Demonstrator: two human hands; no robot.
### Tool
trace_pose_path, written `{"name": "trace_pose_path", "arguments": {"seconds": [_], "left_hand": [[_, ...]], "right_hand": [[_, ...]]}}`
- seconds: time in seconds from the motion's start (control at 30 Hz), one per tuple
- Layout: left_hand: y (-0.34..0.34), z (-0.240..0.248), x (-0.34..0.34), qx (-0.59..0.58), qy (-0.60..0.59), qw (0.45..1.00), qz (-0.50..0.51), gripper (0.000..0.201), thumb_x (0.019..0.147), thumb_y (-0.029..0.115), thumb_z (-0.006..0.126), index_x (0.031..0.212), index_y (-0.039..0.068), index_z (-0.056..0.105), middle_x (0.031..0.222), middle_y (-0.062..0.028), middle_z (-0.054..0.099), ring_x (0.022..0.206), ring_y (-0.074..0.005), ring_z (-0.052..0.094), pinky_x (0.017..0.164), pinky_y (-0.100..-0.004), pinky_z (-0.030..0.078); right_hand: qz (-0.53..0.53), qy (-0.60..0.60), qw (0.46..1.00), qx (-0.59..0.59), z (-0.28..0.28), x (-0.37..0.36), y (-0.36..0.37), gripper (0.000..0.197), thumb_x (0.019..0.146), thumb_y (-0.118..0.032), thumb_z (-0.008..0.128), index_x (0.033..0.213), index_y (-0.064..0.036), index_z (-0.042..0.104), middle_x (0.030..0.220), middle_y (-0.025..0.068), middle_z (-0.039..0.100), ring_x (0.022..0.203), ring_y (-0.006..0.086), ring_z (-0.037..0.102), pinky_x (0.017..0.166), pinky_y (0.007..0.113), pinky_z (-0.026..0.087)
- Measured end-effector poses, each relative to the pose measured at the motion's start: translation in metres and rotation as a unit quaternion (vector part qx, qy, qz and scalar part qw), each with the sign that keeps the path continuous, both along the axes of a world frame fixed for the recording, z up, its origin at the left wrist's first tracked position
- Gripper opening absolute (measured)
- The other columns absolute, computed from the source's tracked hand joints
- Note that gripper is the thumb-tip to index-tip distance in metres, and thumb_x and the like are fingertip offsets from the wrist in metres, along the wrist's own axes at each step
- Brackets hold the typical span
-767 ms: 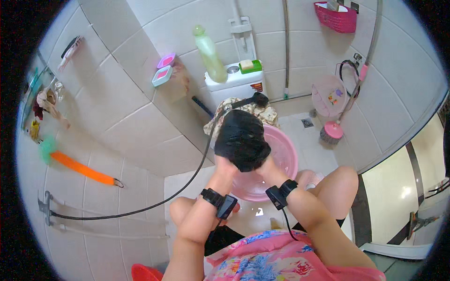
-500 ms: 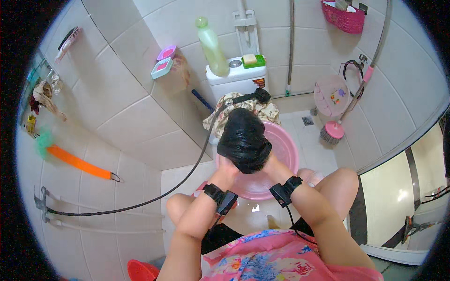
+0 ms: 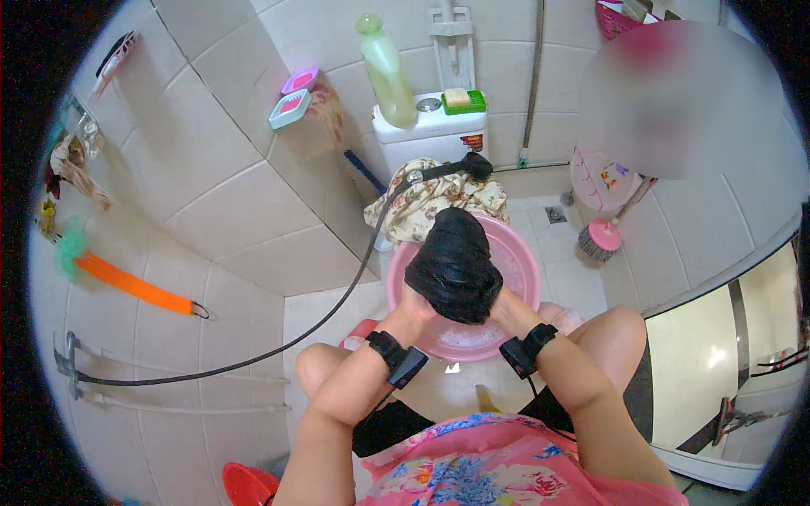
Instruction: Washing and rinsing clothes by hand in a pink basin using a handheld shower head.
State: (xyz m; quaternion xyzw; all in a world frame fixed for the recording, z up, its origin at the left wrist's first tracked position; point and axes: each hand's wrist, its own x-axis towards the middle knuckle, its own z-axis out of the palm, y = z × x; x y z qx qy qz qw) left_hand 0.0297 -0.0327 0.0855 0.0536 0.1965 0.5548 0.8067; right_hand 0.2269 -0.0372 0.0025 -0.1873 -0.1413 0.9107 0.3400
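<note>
Showerhead (image 3: 477, 166) on floral cloth (image 3: 426, 205) beyond basin (image 3: 530, 274)

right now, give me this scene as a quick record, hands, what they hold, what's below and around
left hand: gripping the lower left of the bunched black cloth, fingers mostly hidden
right hand: gripping its lower right side
below: pink basin on the floor
beyond basin: patterned cloth, with a black shower head at its upper edge
on white tank: pale green bottle, soap in a green dish
right side: pink brush
</note>
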Motion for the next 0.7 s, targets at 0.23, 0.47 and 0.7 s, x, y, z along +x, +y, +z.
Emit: {"name": "trace_pose_path", "arguments": {"seconds": [0.23, 0.47, 0.7], "left_hand": [[0.002, 0.01, -0.005, -0.004, -0.005, 0.999, -0.035, 0.05, 0.094, 0.045, 0.04, 0.125, 0.009, 0.055, 0.125, -0.0096, 0.058, 0.112, -0.0284, 0.056, 0.103, -0.0445, 0.039], [-0.002, -0.001, -0.043, -0.027, -0.042, 0.998, 0.049, 0.037, 0.094, 0.034, 0.048, 0.114, 0.005, 0.06, 0.117, -0.0105, 0.062, 0.107, -0.0268, 0.059, 0.098, -0.0431, 0.045], [0.006, 0.004, -0.039, -0.016, -0.149, 0.987, 0.05, 0.036, 0.095, 0.033, 0.046, 0.111, 0.003, 0.06, 0.111, -0.0125, 0.064, 0.103, -0.0282, 0.061, 0.094, -0.0428, 0.047]], "right_hand": [[0.046, -0.1, 0.993, -0.045, 0.037, -0.016, 0.004, 0.043, 0.093, -0.044, 0.048, 0.116, -0.0087, 0.062, 0.11, 0.0081, 0.065, 0.093, 0.0246, 0.064, 0.083, 0.04, 0.054], [0.176, -0.297, 0.939, 0.009, 0.093, -0.028, 0.053, 0.05, 0.092, -0.048, 0.051, 0.117, -0.006, 0.06, 0.113, 0.008, 0.064, 0.097, 0.0238, 0.062, 0.084, 0.042, 0.053], [0.043, -0.683, 0.54, 0.49, 0.068, 0.009, 0.193, 0.045, 0.085, -0.025, 0.063, 0.124, -0.0069, 0.052, 0.112, 0.0128, 0.064, 0.099, 0.0274, 0.063, 0.086, 0.039, 0.049]]}}
